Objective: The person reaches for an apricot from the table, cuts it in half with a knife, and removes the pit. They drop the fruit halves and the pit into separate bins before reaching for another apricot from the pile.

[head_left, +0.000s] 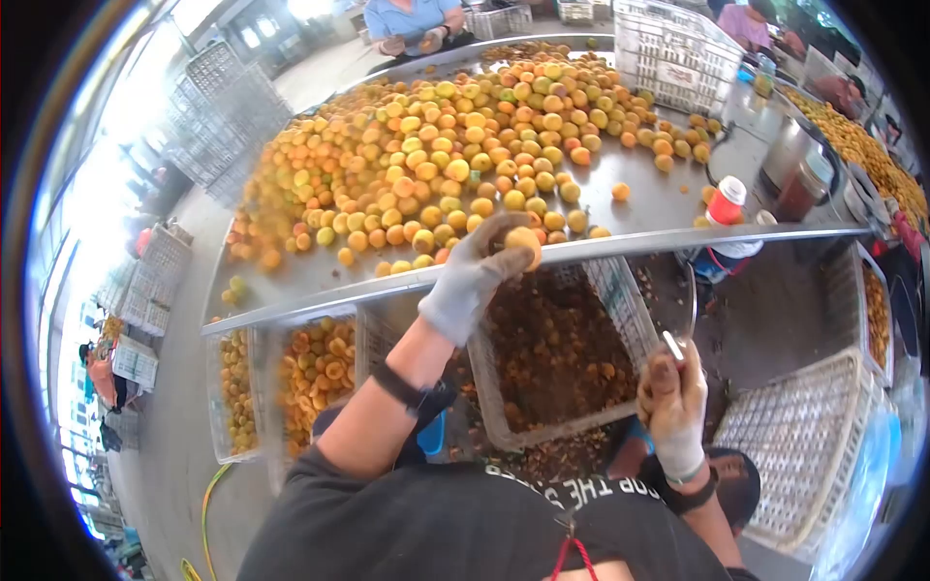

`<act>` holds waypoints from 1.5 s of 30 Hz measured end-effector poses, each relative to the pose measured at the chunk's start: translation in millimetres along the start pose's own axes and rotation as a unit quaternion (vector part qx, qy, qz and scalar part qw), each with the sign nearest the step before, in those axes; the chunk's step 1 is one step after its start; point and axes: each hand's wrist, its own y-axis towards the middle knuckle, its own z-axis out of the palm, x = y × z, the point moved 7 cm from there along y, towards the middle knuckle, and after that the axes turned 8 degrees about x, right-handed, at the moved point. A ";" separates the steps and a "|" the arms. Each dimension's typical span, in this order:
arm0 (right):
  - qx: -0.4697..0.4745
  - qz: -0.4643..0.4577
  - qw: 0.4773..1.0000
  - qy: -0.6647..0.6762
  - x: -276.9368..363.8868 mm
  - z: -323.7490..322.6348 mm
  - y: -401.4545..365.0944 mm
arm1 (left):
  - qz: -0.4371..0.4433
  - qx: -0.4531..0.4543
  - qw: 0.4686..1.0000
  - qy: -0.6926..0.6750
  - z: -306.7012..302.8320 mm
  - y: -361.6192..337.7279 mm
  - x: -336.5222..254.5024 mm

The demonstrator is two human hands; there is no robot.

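My left hand [475, 276], in a pale glove with stained fingers, grips an apricot [524, 248] at the front edge of the metal table [407, 287]. Behind it, many yellow-orange apricots [407, 165] are heaped across the tabletop. My right hand [672, 402], gloved too, is closed on a thin curved metal tool [694, 308] with a pale end [672, 346] showing at the fingers. Under the table edge, between both hands, a crate [647, 339] holds brown scraps and fruit bits.
Crates of fruit [320, 363] stand below at left. A white plastic crate [794, 436] tilts at lower right. On the table sit a red-and-white bottle [727, 201], a dark jar [806, 186] and a crate [678, 58]. A person in blue [415, 19] is across the table.
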 end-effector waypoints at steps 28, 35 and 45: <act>0.171 -0.099 0.923 -0.330 55.3 144.4 -60.5 | 0.132 0.042 0.960 -0.244 25.8 -167.2 -70.4; 0.151 -0.137 0.909 -0.362 48.9 144.6 -56.1 | 0.106 0.035 0.948 -0.298 40.2 -157.6 -55.3; 0.102 -0.154 0.898 -0.400 32.2 135.4 -40.5 | 0.105 0.009 0.938 -0.330 38.8 -129.5 -34.8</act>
